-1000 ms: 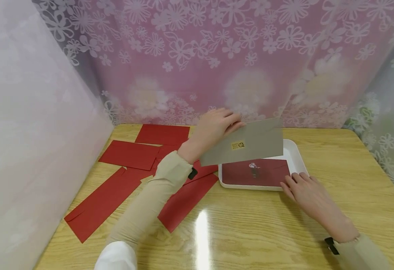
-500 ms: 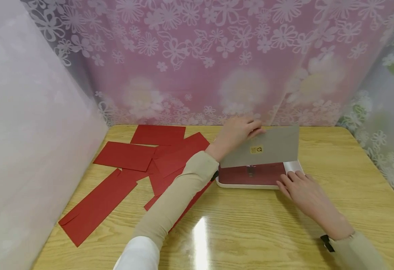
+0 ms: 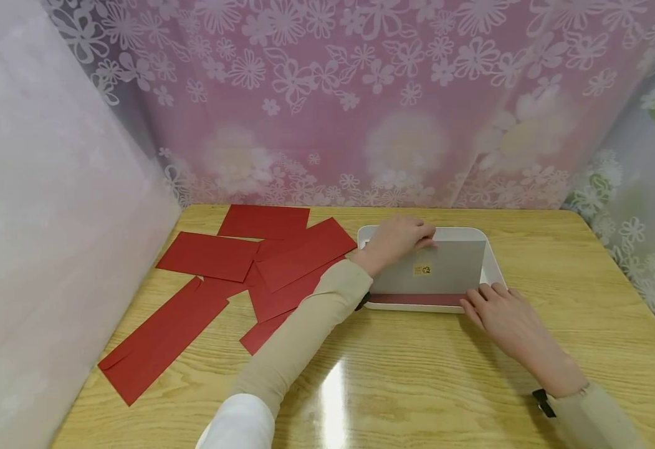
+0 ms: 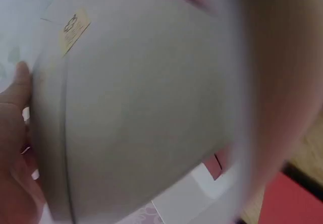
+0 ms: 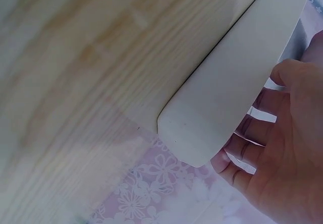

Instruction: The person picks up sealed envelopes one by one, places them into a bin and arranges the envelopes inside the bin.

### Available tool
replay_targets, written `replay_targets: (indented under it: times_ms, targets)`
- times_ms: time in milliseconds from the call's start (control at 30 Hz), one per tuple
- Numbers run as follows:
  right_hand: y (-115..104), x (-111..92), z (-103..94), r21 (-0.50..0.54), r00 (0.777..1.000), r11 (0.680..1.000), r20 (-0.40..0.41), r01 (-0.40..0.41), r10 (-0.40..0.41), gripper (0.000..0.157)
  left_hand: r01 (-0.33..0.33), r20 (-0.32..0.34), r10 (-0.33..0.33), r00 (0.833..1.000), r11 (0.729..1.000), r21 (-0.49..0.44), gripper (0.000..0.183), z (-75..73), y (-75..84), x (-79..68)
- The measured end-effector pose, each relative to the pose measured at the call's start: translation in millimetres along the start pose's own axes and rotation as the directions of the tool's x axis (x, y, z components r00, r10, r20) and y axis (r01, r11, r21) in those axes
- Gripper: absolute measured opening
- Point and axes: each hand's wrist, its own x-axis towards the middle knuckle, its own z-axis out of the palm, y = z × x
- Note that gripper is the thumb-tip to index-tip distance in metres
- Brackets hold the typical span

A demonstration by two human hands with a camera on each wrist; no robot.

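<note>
Over the white tray (image 3: 445, 234) my left hand (image 3: 397, 240) pinches the top edge of a grey envelope (image 3: 453, 268). The envelope leans inside the tray, and its small gold label (image 3: 422, 269) faces me. A strip of a dark red envelope (image 3: 417, 299) shows beneath it on the tray floor; the rest is hidden. In the left wrist view, my thumb and fingers (image 4: 19, 90) hold the grey envelope's edge, and a fold line runs along it. My right hand (image 3: 503, 318) holds the tray's front right corner, fingers (image 5: 247, 133) curled over the rim in the right wrist view.
Several red envelopes (image 3: 209, 255) lie spread and overlapping on the left side of the wooden table (image 3: 417, 374). My left forearm crosses over some of them. A floral curtain (image 3: 327, 112) hangs along the back, and a pale sheet (image 3: 41, 218) stands at the left.
My left hand has carried the grey envelope rightward, then lowered it into the tray, covering most of the dark red one. My right hand has stayed at the tray's corner.
</note>
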Motion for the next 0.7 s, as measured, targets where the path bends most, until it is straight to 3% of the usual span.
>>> replay_targets:
  times_ms: [133, 400, 467, 633, 700]
  targets:
    - [0, 0, -0.6, -0.005, 1.0, 1.0, 0.009, 0.005, -0.005, 0.065, 0.039, 0.146, -0.037, 0.989, 0.999, -0.007, 0.027, 0.1, 2.7, -2.1]
    - [-1, 1, -2.2, -0.019, 0.999, 0.999, -0.024, 0.027, -0.028, 0.066, 0.082, 0.321, -0.077, 0.944, 0.997, -0.001, 0.028, -1.0, 6.8, -9.7]
    - [-1, 1, -2.2, -0.023, 0.999, 0.999, -0.026, 0.031, -0.032, 0.066, 0.104, 0.364, -0.101, 0.926, 0.995, 0.01, 0.029, -1.5, 7.5, -13.3]
    - [-2, 1, -2.8, -0.042, 0.997, 0.997, -0.046, 0.06, -0.062, 0.063, 0.193, 0.472, -0.181, 0.863, 0.981, 0.024, 0.033, -0.4, 7.4, -23.1]
    - [-2, 1, -3.0, -0.048, 0.996, 0.997, -0.057, 0.067, -0.069, 0.062, 0.215, 0.491, -0.197, 0.849, 0.976, 0.02, 0.035, 0.6, 6.8, -26.0]
